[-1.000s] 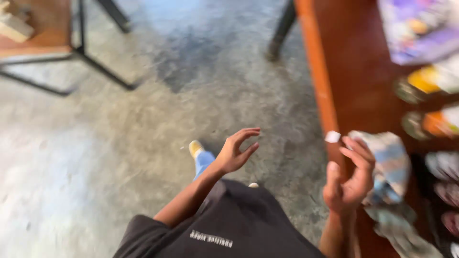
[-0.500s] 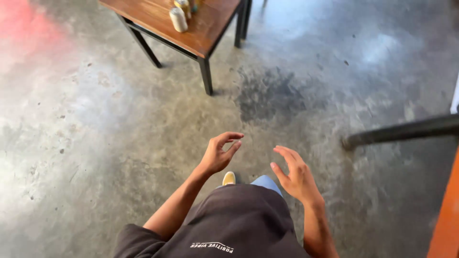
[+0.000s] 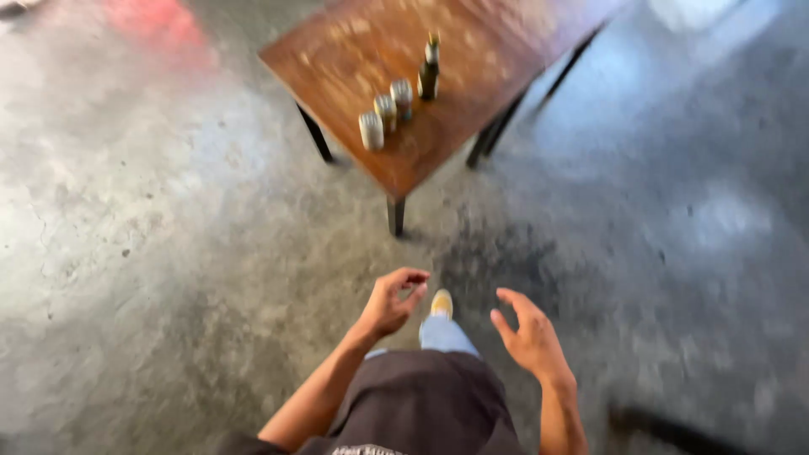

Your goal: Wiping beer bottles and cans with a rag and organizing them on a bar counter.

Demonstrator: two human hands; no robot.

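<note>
A grey, mottled concrete floor [image 3: 168, 253] fills most of the view, and a brown wooden table [image 3: 438, 160] on dark legs stands well ahead of both hands. The left hand [image 3: 389, 303] is empty, its fingers curled loosely inward with thumb and forefinger close together; the right hand [image 3: 531, 337] is also empty, open and relaxed with fingers spread, palm turned toward the left one. Between the hands, just beyond them, a foot in a yellow shoe [image 3: 441, 303] below a blue trouser leg is planted on the floor. The view is blurred, so to my eye the sensible way to go about this is to approach at a steady pace and keep the hands free and low until the table edge is within reach. On the table, far ahead of the left hand, I count three small metal-topped jars [image 3: 386, 111] in a diagonal row and one dark bottle [image 3: 429, 69] at its far end, four things in all.
</note>
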